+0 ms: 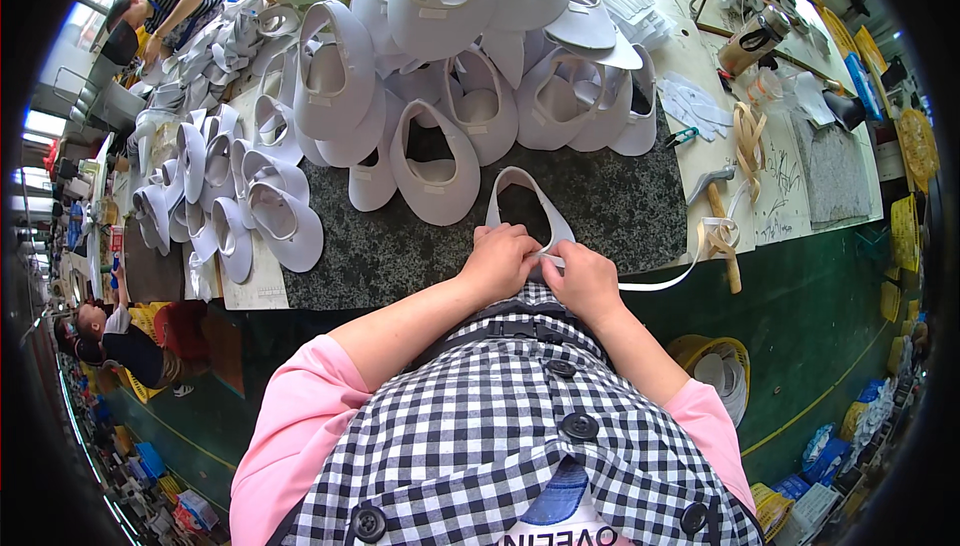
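Note:
A white shoe upper (552, 216) lies at the front edge of the dark speckled mat, its oval opening facing up. My left hand (500, 264) is closed on the near left side of its rim. My right hand (583, 282) pinches the near right side of the rim together with a narrow white tape (655, 286). From under my right hand the tape runs right and curves up to a hammer's wooden handle. Both sets of fingertips nearly meet at the rim, and they hide part of the upper there.
Many white shoe uppers (435, 161) are heaped behind the mat (620, 206), with more (285, 216) at the left. The hammer (717, 216), a beige strap (748, 141) and white gloves (692, 106) lie at the right. A yellow basket (735, 351) stands below the table. Two other people are at the left.

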`<move>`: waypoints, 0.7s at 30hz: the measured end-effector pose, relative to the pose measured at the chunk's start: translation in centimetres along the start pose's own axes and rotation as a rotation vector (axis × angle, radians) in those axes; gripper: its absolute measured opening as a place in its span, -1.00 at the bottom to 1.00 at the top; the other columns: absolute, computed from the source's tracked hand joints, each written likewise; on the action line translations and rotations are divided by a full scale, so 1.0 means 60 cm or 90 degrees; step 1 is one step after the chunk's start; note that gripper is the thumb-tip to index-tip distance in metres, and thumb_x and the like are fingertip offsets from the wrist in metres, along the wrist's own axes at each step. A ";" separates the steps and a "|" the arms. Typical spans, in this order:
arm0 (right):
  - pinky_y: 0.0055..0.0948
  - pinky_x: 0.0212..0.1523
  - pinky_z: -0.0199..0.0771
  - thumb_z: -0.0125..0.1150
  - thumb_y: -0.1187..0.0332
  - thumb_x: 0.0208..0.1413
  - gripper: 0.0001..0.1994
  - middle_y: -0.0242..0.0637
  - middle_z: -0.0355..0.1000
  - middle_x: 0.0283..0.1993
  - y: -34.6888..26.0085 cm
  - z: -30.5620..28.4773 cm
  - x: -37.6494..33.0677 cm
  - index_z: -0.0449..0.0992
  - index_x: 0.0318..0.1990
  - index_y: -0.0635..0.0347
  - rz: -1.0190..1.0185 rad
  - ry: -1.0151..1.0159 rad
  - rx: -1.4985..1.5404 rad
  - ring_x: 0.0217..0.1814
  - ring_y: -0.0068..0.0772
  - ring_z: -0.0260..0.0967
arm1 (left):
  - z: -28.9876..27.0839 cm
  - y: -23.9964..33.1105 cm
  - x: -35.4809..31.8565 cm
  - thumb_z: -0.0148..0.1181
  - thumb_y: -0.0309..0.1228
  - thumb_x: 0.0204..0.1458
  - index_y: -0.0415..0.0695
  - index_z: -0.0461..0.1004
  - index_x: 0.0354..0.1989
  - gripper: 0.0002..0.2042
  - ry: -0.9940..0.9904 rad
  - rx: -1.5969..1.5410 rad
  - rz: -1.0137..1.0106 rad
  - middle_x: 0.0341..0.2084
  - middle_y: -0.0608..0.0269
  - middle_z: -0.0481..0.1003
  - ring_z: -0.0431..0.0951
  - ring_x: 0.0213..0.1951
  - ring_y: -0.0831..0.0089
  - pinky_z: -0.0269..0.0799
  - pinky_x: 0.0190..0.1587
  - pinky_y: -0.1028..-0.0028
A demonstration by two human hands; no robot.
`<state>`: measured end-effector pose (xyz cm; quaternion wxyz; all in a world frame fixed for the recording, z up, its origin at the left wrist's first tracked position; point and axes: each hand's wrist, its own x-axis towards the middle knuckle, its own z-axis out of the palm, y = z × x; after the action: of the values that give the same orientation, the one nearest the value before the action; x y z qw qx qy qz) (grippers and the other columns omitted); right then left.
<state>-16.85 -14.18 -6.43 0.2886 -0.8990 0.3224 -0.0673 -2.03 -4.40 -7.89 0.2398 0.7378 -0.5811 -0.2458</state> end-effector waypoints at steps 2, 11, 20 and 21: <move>-0.16 -0.37 0.49 0.25 0.21 0.01 -0.82 -0.17 0.51 -0.44 -0.002 0.001 0.002 0.55 -0.39 0.12 0.015 -0.009 -0.006 -0.39 -0.06 0.50 | 0.002 -0.001 0.001 0.22 -0.34 -0.02 -0.07 0.58 -0.33 -0.87 0.013 -0.017 -0.008 -0.36 0.31 0.47 0.46 -0.19 0.29 0.17 -0.08 0.20; -0.08 -0.45 0.43 0.19 0.35 -0.04 -0.89 -0.14 0.42 -0.55 0.019 -0.016 0.016 0.41 -0.47 0.14 0.041 0.229 -0.048 -0.47 -0.02 0.45 | -0.020 0.010 -0.005 0.23 -0.32 -0.06 -0.05 0.53 -0.43 -0.90 0.088 -0.011 -0.020 -0.43 0.33 0.45 0.45 -0.26 0.28 0.16 -0.10 0.22; -0.23 -0.26 0.45 0.30 0.35 0.04 -0.87 -0.19 0.42 -0.23 0.041 -0.037 0.000 0.52 -0.39 0.20 0.033 0.228 0.105 -0.28 -0.07 0.45 | -0.109 0.058 -0.016 0.25 -0.26 -0.01 0.01 0.46 -0.43 -0.87 0.222 0.087 0.151 -0.43 0.42 0.42 0.44 -0.27 0.38 0.11 -0.05 0.26; -0.24 -0.26 0.46 0.30 0.35 0.04 -0.87 -0.19 0.42 -0.24 0.040 -0.033 -0.005 0.52 -0.39 0.20 0.036 0.210 0.118 -0.28 -0.07 0.45 | -0.139 0.067 -0.013 0.25 -0.31 -0.04 0.02 0.48 -0.41 -0.91 0.273 0.118 0.162 -0.34 0.38 0.45 0.45 -0.21 0.37 0.07 0.01 0.24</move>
<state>-19.00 -16.45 -6.12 0.3152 -0.8359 0.3828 -0.2353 0.19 -3.89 1.14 0.3177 0.7127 -0.6253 0.0025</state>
